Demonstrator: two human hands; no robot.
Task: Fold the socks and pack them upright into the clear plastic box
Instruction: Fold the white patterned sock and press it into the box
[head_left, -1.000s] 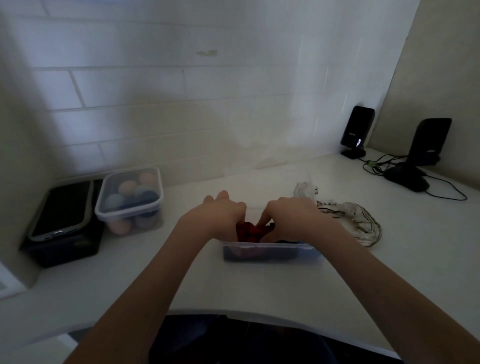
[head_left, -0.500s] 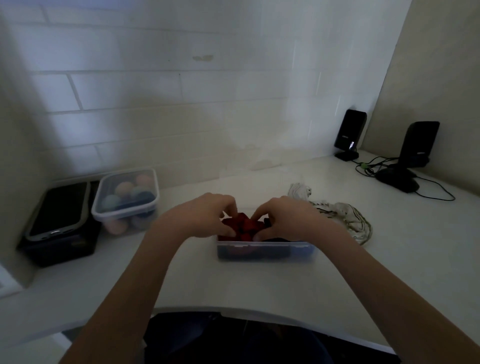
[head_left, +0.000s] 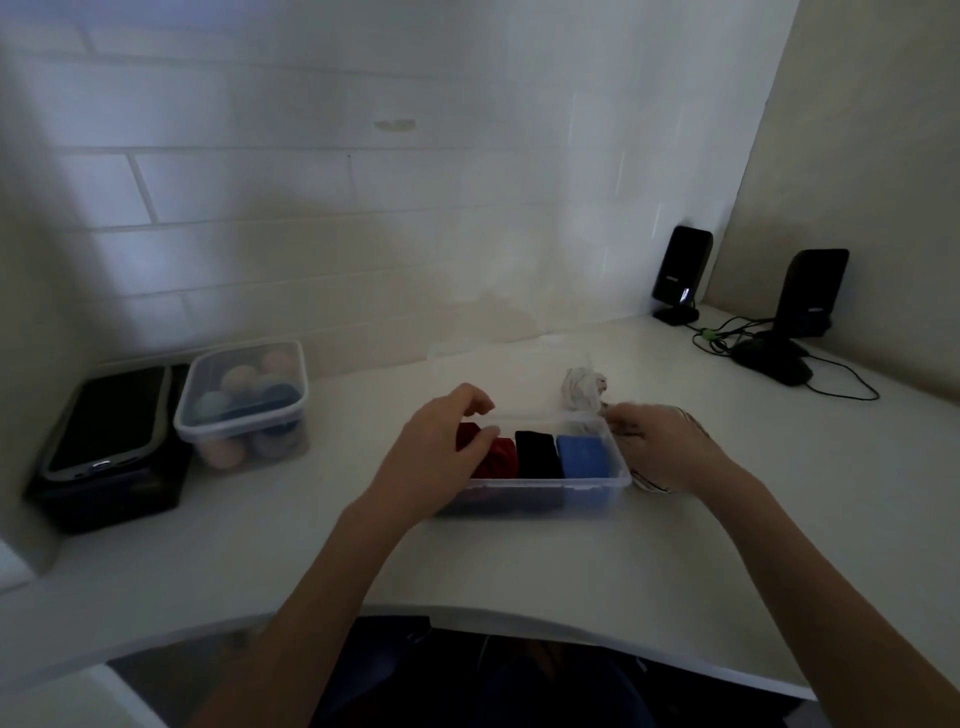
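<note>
On the white desk (head_left: 519, 561), a lidded tub (head_left: 241, 400) and speakers (head_left: 681, 273) flank the clear box (head_left: 545, 491); the left hand (head_left: 441, 452) curls loosely over red socks (head_left: 496, 457), and the right hand (head_left: 660, 449) reaches open-fingered to striped socks (head_left: 584, 387).

Home desk nook: speakers (head_left: 681, 273), tiled wall (head_left: 311, 208).

Left hand (head_left: 441, 447) curled, right hand (head_left: 657, 447) loosely open, forearms extended

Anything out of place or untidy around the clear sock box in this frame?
One thing: a white striped sock lies crumpled on the counter behind the clear plastic box, unfolded. Inside, the red sock, black sock and blue sock stand in a neat row. Nothing looks spilled or damaged.
</note>
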